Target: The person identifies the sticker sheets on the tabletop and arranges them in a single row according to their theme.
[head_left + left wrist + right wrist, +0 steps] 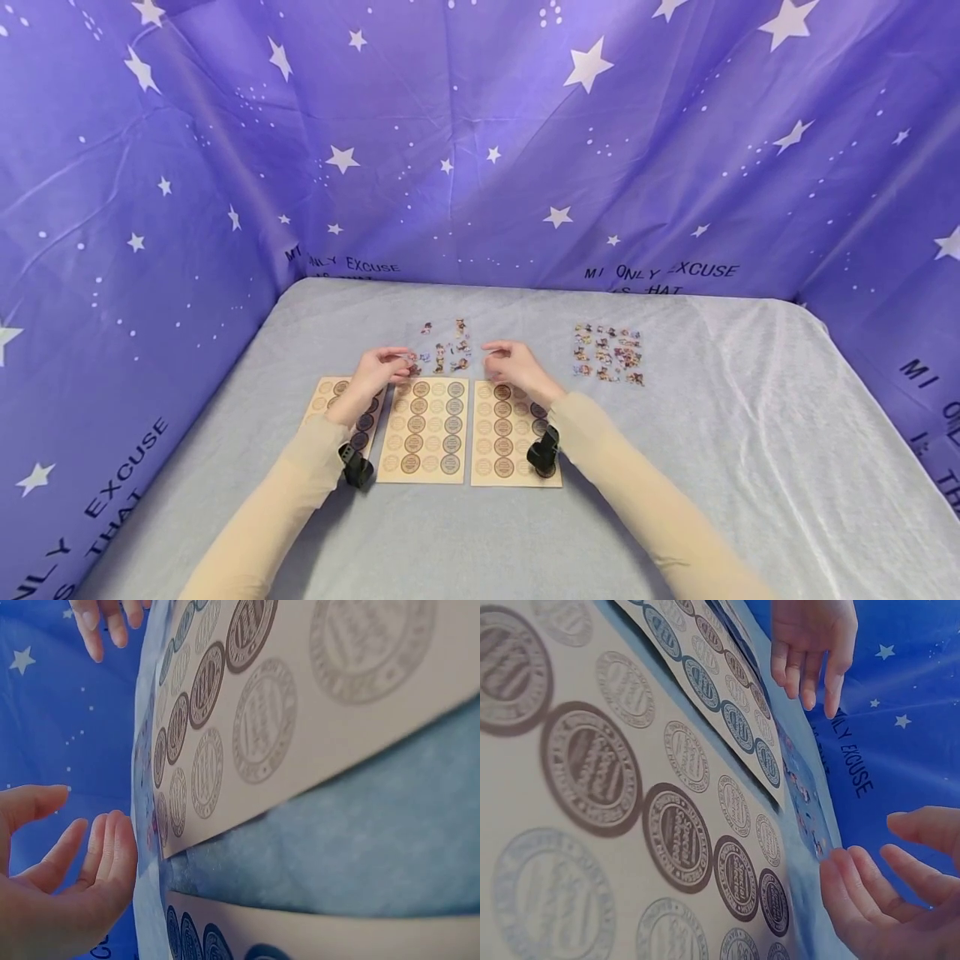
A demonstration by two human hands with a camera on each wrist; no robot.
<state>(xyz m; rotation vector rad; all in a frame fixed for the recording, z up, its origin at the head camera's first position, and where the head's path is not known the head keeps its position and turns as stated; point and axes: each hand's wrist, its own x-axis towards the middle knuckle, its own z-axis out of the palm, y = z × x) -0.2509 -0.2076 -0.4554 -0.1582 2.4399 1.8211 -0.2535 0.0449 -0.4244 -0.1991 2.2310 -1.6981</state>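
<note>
A clear sheet of small colourful cartoon stickers [442,352] lies flat on the cloth between the two hands. My left hand [372,375] is at its left edge, fingers loosely bent and thumb apart from them; the left wrist view shows nothing gripped in that hand [82,881]. On the other side, my right hand [514,367] hovers near the sheet's right edge. Its fingers are relaxed and slightly bent, and the right wrist view shows the palm side of this hand [892,900] with nothing held. Below the hands lie beige sheets of round stamp-like labels, a middle one [422,429] and a right one [516,437].
A third beige label sheet [324,398] lies partly under the left forearm. Another clear sticker sheet [608,354] lies to the right of the right hand. Grey cloth [720,417] covers the table, and purple star-patterned curtains [480,167] enclose its back and sides.
</note>
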